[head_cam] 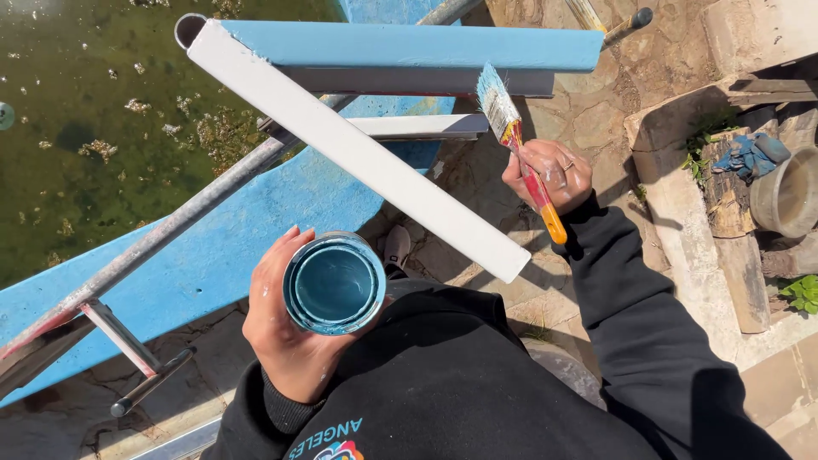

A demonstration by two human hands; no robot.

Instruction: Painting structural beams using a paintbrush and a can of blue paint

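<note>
My left hand (281, 332) grips a round open paint can (334, 284) holding blue paint, close to my chest. My right hand (550, 175) holds a paintbrush (515, 140) with a red and yellow handle; its blue-loaded bristles point up at a metal beam (409, 47) whose top face is painted light blue. A white beam (358, 153) runs diagonally from that beam down toward me, between my two hands.
A grey metal railing pipe (170, 226) crosses at the left above a blue pool edge (213, 247) and green murky water (85, 111). Stone paving (596, 102) lies below; a stone planter (673, 196) with a pot (788, 196) and blue gloves (754, 153) is at right.
</note>
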